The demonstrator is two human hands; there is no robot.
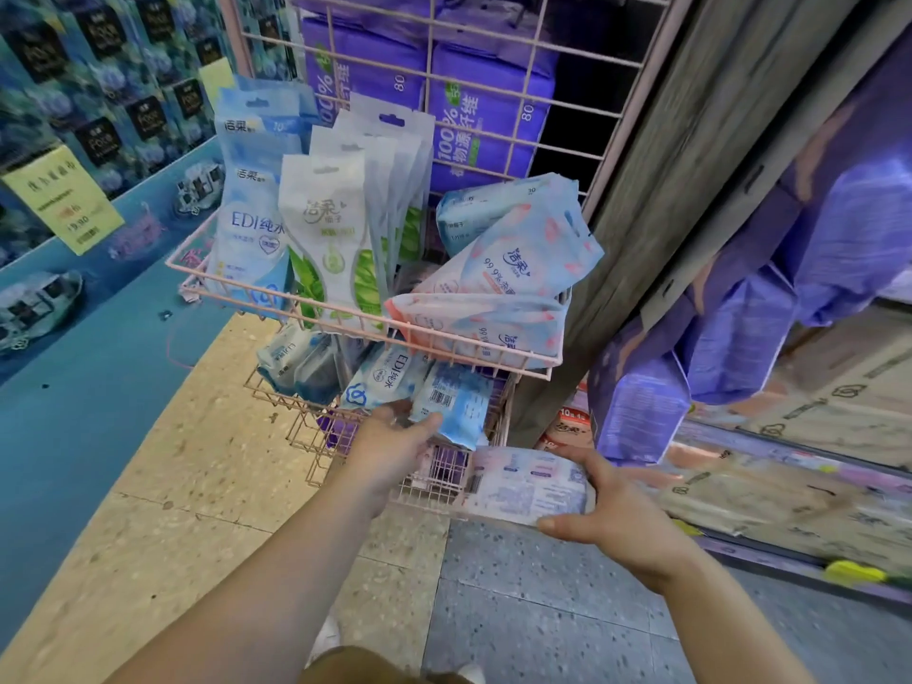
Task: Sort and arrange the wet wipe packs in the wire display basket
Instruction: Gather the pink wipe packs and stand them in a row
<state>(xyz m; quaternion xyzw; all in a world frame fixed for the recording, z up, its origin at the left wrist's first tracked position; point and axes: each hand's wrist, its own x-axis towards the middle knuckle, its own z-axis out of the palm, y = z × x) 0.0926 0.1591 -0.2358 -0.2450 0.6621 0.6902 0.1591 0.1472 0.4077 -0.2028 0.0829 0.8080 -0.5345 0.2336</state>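
A pink wire display basket hangs on a grid rack, with a lower wire basket under it. The upper one holds upright blue packs at left, white-and-green packs in the middle and pink-patterned packs lying askew at right. My left hand reaches into the lower basket and grips a light-blue wet wipe pack shown barcode side up. My right hand holds a pale pink-and-white wipe pack in front of the lower basket.
More blue packs lie in the lower basket. Purple tissue bundles stand behind the grid, others hang at right beside a wooden post. A blue display stand with a yellow price tag is at left.
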